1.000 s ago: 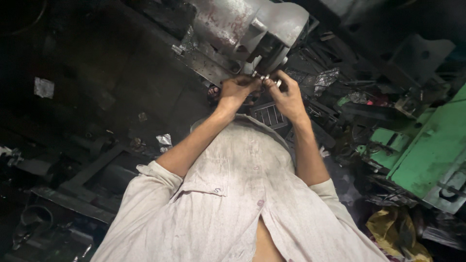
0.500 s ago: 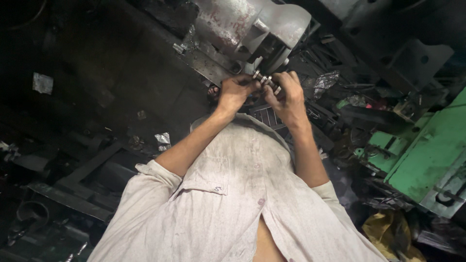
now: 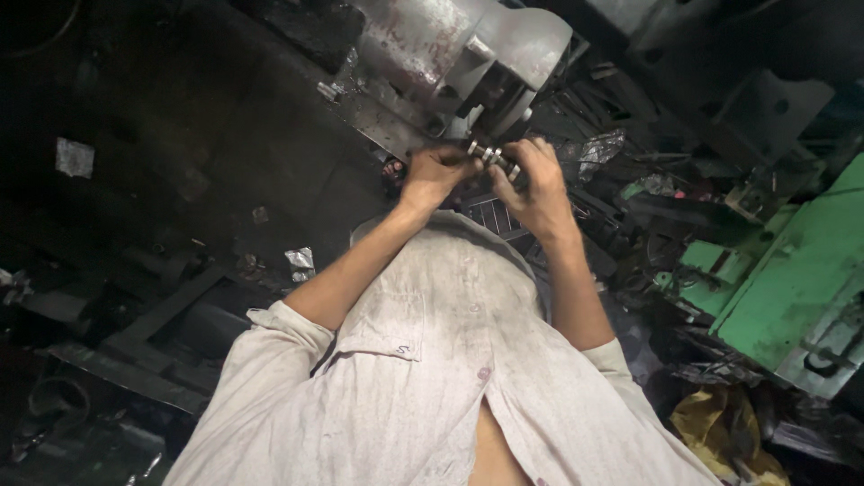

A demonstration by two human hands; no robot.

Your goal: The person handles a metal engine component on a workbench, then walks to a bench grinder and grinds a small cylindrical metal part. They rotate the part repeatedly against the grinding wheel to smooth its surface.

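A short shiny metal shaft with ridged rings (image 3: 491,157) is held between both hands, just below the grey machine head (image 3: 468,54). My left hand (image 3: 437,173) grips its left end with fingers curled. My right hand (image 3: 535,184) pinches its right end from the other side. Both forearms reach up from a pale, stained shirt (image 3: 423,378) that fills the lower middle of the view. The part of the shaft inside my fingers is hidden.
A green machine body (image 3: 792,270) stands at the right, with dark metal scrap (image 3: 648,189) beside it. A yellow cloth (image 3: 720,432) lies at the lower right. Dark metal bars and frames (image 3: 144,315) lie on the oily floor at the left. A crumpled foil scrap (image 3: 301,261) lies near my left elbow.
Both hands have stayed at the machine head, shifting slightly; the metal shaft now shows more plainly between the fingers.
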